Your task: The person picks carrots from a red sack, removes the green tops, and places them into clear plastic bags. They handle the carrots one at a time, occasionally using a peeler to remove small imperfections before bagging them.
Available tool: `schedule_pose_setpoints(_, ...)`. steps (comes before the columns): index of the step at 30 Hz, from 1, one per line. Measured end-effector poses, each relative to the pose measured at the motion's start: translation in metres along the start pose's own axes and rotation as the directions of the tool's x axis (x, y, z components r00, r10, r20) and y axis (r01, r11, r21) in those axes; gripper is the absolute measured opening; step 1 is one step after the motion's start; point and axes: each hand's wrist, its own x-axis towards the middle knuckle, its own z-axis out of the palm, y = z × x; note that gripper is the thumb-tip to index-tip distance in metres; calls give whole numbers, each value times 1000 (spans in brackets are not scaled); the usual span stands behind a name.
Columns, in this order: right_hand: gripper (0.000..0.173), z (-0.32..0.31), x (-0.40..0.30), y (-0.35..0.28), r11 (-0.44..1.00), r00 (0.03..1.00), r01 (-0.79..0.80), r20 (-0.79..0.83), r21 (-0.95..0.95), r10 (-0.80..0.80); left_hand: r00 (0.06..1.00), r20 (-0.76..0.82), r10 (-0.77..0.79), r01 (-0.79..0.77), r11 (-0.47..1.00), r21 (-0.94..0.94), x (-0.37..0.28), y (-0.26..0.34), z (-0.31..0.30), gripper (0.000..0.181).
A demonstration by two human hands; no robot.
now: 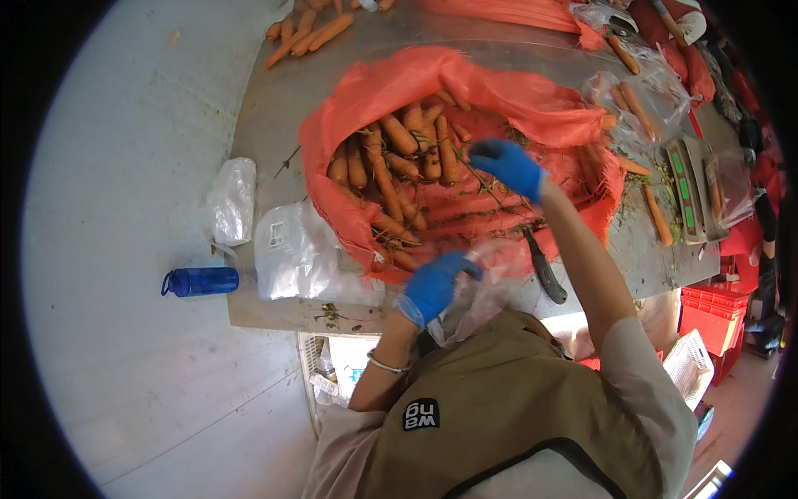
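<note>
An opened red woven sack (536, 118) full of carrots (399, 134) spreads across the metal table in front of me. Most of the carrots are heaped on its left side, with stems and dirt strewn over the bottom. My left hand (430, 287), in a blue glove, grips a clear plastic bag (492, 268) at the sack's near edge. Over the sack's middle, just right of the carrots, is my right hand (508, 167), also gloved in blue. Its fingers are blurred and I see no carrot in them. A dark-handled knife (545, 268) lies below my right forearm.
White plastic packages (299, 256) and a blue bottle (206, 281) lie at left by the wall. A digital scale (686, 190) stands at right, near loose carrots (658, 215) and bagged ones (639, 109). Red crates (712, 318) are beyond the table; another person's arm (670, 22) shows upper right.
</note>
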Motion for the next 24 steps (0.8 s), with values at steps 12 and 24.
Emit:
schedule_pose_setpoints(12, 44, 107, 158, -9, 851, 908, 168, -258, -497, -329, 947, 266, -178, 278, 869, -409, -8, 36, -35, 17)
schedule_pose_setpoints(24, 54, 25, -29, 42, 111, 999, -3, 7, 994, -37, 950, 276, -145, 264, 846, -463, 12, 44, -12, 14)
